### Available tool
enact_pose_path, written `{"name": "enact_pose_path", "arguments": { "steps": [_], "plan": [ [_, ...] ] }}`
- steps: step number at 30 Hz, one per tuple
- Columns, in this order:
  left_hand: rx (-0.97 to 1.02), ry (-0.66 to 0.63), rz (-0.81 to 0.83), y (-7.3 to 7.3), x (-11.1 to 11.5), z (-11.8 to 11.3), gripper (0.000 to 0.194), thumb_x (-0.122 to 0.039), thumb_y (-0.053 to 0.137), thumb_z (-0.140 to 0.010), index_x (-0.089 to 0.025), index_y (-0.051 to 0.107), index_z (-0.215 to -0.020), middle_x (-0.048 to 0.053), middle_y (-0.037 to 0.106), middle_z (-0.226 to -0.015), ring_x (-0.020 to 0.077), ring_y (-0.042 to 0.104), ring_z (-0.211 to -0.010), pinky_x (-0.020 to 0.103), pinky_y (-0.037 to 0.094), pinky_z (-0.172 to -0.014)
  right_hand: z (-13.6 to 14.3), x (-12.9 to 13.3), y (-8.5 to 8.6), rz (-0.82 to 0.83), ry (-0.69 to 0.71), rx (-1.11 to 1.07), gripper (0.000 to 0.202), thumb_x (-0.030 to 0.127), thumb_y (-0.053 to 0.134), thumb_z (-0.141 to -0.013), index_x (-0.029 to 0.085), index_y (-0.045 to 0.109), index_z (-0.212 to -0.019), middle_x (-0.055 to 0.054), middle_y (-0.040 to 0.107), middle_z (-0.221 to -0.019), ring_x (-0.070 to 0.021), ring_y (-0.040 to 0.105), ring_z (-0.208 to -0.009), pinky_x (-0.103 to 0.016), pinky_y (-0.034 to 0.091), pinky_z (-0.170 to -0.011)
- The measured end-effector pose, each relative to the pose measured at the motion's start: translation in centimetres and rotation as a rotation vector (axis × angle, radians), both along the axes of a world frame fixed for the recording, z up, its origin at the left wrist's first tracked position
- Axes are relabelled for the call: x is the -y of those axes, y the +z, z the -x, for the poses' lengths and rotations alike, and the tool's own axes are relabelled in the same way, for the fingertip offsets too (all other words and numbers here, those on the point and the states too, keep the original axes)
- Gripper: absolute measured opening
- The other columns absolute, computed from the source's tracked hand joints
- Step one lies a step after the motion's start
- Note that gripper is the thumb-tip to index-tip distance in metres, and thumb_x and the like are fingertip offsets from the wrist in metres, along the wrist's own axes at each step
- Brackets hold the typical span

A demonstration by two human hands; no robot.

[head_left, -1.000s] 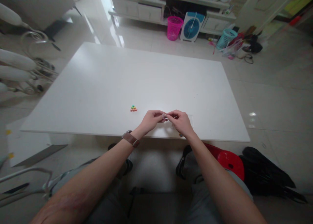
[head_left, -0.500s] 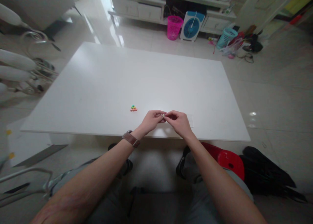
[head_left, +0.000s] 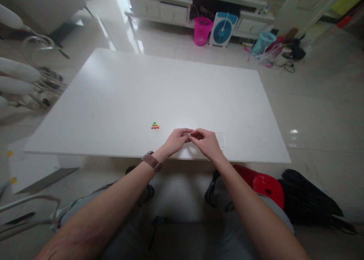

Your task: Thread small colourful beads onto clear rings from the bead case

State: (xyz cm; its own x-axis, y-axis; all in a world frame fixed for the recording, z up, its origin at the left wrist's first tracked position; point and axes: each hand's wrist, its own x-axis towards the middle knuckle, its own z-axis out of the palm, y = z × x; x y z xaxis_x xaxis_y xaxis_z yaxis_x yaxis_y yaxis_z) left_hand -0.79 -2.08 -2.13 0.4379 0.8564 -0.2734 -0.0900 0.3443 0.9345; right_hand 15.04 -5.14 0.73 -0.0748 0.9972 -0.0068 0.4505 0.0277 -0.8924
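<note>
Just above the near part of the white table (head_left: 170,89), my left hand (head_left: 178,137) and my right hand (head_left: 205,139) meet fingertip to fingertip. Both are closed in a pinch around a tiny pale item (head_left: 189,135), too small and too covered by fingers to name. A small heap of green, yellow and orange-red pieces (head_left: 155,126) lies to the left of my hands. Partly behind my right hand, a flat, clear rectangular piece (head_left: 220,139) rests on the table. A brown-strapped watch (head_left: 152,161) is on my left wrist.
The table's near edge (head_left: 113,156) runs just below my hands. A red stool (head_left: 267,188) stands at the lower right beside a black bag (head_left: 309,199). Beyond the table are a pink basket (head_left: 202,32), a blue-and-white fan (head_left: 223,29) and a light-blue basket (head_left: 264,43).
My fingers have shifted slightly around the tiny pale item, and less of it shows now. The coloured heap and the clear piece stay where they were.
</note>
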Motion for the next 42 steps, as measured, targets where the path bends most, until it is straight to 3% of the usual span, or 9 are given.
{"name": "enact_pose_path", "arguments": {
  "steps": [14,22,31,36,42],
  "plan": [
    [0.064,-0.103,-0.003,0.8,0.4,0.0,0.025,-0.022,0.065,-0.08,-0.012,0.076,-0.1,0.008,0.077,-0.098,0.0191,0.069,-0.095,0.042,0.05,-0.103,-0.1,-0.1,-0.6,0.0,-0.033,0.044,0.006,0.022,0.066,-0.082,0.021,0.072,-0.082,-0.001,0.075,-0.077,-0.0157,0.067,-0.07,-0.028,0.053,-0.068],
    [0.03,-0.054,0.025,0.2,0.1,-0.1,0.026,-0.021,0.066,-0.08,-0.011,0.076,-0.103,0.008,0.076,-0.095,0.018,0.069,-0.092,0.037,0.052,-0.097,-0.3,-0.3,-0.7,0.009,-0.061,0.034,0.007,0.026,0.068,-0.081,0.021,0.072,-0.083,-0.002,0.074,-0.078,-0.0168,0.068,-0.072,-0.029,0.053,-0.07],
    [0.125,0.048,0.251,0.4,0.3,-0.1,0.024,-0.009,0.069,-0.073,-0.01,0.073,-0.097,0.01,0.076,-0.095,0.016,0.069,-0.094,0.037,0.05,-0.102,-0.4,-0.3,-0.4,0.02,-0.1,0.022,0.009,0.028,0.068,-0.081,0.02,0.07,-0.08,-0.002,0.073,-0.077,-0.0166,0.067,-0.071,-0.03,0.051,-0.069],
    [-0.229,0.097,-0.039,0.1,-0.6,0.8,0.025,-0.012,0.071,-0.073,-0.013,0.074,-0.097,0.011,0.076,-0.1,0.0198,0.069,-0.092,0.038,0.053,-0.095,-0.6,-0.5,-0.3,0.024,-0.143,0.058,0.009,0.029,0.068,-0.079,0.021,0.07,-0.078,-0.002,0.073,-0.075,-0.017,0.065,-0.07,-0.031,0.051,-0.07],
    [-0.641,-0.151,-0.352,-0.5,0.9,0.8,0.024,-0.014,0.068,-0.075,-0.015,0.076,-0.098,0.01,0.074,-0.094,0.0232,0.067,-0.084,0.038,0.053,-0.087,-0.8,-0.7,-0.1,0.04,-0.167,0.036,0.01,0.031,0.069,-0.076,0.021,0.068,-0.075,-0.002,0.071,-0.073,-0.0175,0.063,-0.068,-0.031,0.052,-0.067]
  ]
}}
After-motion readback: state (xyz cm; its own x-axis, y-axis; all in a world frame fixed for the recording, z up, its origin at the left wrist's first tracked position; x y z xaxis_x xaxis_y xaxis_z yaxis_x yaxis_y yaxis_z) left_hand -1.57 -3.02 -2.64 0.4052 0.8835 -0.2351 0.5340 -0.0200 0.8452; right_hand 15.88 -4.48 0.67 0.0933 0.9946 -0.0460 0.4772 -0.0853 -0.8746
